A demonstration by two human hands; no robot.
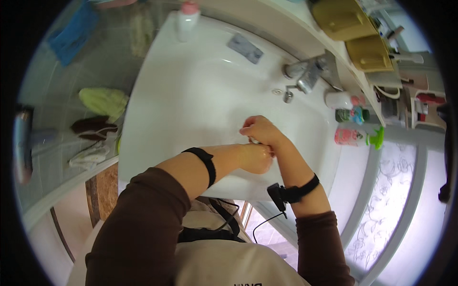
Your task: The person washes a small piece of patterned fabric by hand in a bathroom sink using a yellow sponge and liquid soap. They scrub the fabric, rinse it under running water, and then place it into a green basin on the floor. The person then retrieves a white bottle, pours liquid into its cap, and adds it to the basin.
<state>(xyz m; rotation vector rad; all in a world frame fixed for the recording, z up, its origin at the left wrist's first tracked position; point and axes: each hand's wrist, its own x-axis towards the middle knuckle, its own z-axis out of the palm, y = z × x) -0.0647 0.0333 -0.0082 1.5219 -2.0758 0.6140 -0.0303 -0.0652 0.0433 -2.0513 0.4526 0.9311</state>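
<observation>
My left hand (pixel 258 159) and my right hand (pixel 262 129) are pressed together over the basin of a white washbasin (pixel 171 103). The left hand looks wet, and its fingers are mostly hidden against the right palm and wrist. Curled fingers on the right hand point left, beyond the left wrist. A small bit of white shows between the hands; whether it is lather or a piece of soap I cannot tell. Behind them stands a chrome faucet (pixel 308 77) with a jointed spout end (pixel 288 96). No running water is visible.
A white bottle with a pink cap (pixel 187 23) and a grey cloth or pad (pixel 245 48) rest on the rim. Pump bottle (pixel 350 137), green bottle (pixel 347 115) and white bottle (pixel 338 99) line the right. A loaded shelf (pixel 361 85) overhangs there. Cloths (pixel 103 102) hang left. A cable (pixel 264 223) dangles from my right wrist strap.
</observation>
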